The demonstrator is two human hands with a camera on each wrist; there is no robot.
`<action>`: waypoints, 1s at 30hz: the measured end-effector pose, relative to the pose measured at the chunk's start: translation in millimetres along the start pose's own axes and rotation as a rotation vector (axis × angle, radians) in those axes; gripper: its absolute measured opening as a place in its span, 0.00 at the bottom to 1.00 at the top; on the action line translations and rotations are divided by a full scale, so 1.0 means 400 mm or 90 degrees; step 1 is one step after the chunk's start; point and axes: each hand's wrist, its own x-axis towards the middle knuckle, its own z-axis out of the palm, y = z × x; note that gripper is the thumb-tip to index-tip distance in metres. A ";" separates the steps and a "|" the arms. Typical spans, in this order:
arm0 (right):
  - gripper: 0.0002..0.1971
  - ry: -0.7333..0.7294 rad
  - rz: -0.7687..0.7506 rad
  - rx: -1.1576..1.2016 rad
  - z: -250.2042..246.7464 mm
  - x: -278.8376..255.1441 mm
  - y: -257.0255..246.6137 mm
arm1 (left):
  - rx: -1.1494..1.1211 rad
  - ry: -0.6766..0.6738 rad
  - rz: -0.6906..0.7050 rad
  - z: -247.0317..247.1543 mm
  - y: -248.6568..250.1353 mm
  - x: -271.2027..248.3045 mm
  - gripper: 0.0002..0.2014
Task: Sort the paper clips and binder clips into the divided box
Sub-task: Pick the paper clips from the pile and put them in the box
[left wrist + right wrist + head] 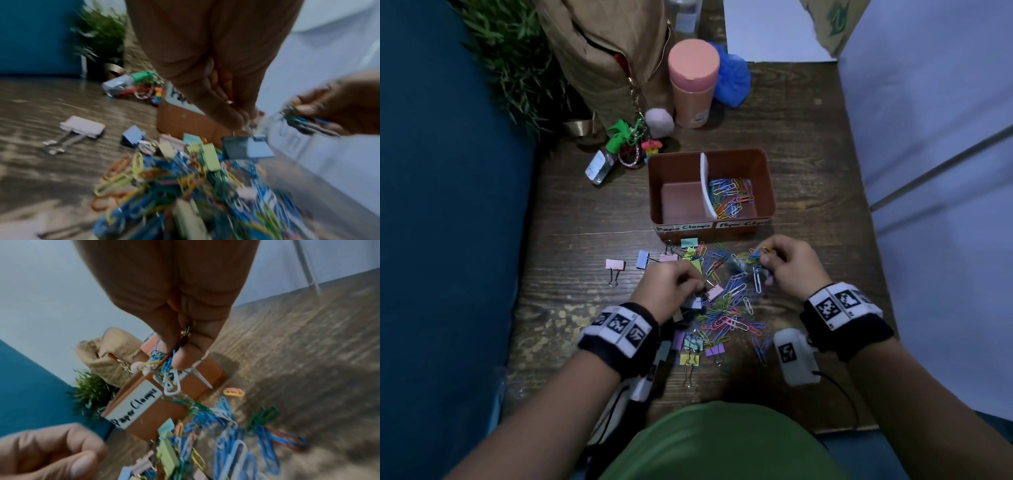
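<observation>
A brown divided box (709,153) stands mid-table; its left compartment is bare and its right one holds coloured paper clips (731,197). In front lies a mixed pile of paper clips and pastel binder clips (722,308). My left hand (698,286) is over the pile's left side and pinches the wire handle of a blue binder clip (259,147), which hangs just above the pile. My right hand (765,257), close to the box's front wall (170,415), pinches a tangled bunch of paper clips (164,368) that dangles from its fingertips.
Loose pink (615,264) and blue (643,259) binder clips lie left of the pile. Behind the box are a pink bottle (693,82), a tan quilted bag (602,51), a keychain bundle (619,150), a plant (517,61) and a blue plastic bag (732,78).
</observation>
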 end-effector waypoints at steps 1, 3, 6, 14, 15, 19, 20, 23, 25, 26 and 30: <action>0.15 -0.002 -0.020 0.006 -0.012 -0.004 -0.013 | -0.039 0.022 -0.018 -0.026 -0.004 -0.010 0.04; 0.16 0.000 -0.064 0.012 -0.035 -0.011 -0.046 | -0.075 0.089 -0.049 -0.079 -0.023 -0.025 0.04; 0.17 0.003 -0.117 0.030 -0.066 -0.015 -0.099 | -0.045 0.184 -0.101 -0.138 -0.072 -0.034 0.06; 0.18 0.036 -0.251 0.141 -0.142 -0.026 -0.281 | -0.005 0.221 -0.214 -0.159 -0.201 -0.026 0.07; 0.18 0.045 -0.263 0.143 -0.149 -0.019 -0.297 | -0.004 0.226 -0.214 -0.160 -0.206 -0.024 0.08; 0.18 0.087 -0.264 0.107 -0.141 0.037 -0.324 | 0.014 0.251 -0.193 -0.167 -0.225 -0.014 0.09; 0.17 0.101 -0.250 0.089 -0.128 0.058 -0.318 | 0.041 0.257 -0.185 -0.167 -0.221 -0.013 0.09; 0.13 0.107 -0.176 0.004 -0.075 0.117 -0.279 | 0.096 0.248 -0.157 -0.150 -0.179 -0.015 0.10; 0.11 0.083 -0.136 -0.056 -0.037 0.143 -0.240 | 0.110 0.204 -0.102 -0.119 -0.136 -0.018 0.09; 0.10 0.075 -0.129 -0.088 -0.023 0.144 -0.225 | 0.115 0.171 -0.073 -0.097 -0.115 -0.017 0.07; 0.13 0.146 -0.191 -0.121 -0.017 0.098 -0.171 | 0.163 0.011 0.018 0.011 -0.042 -0.011 0.04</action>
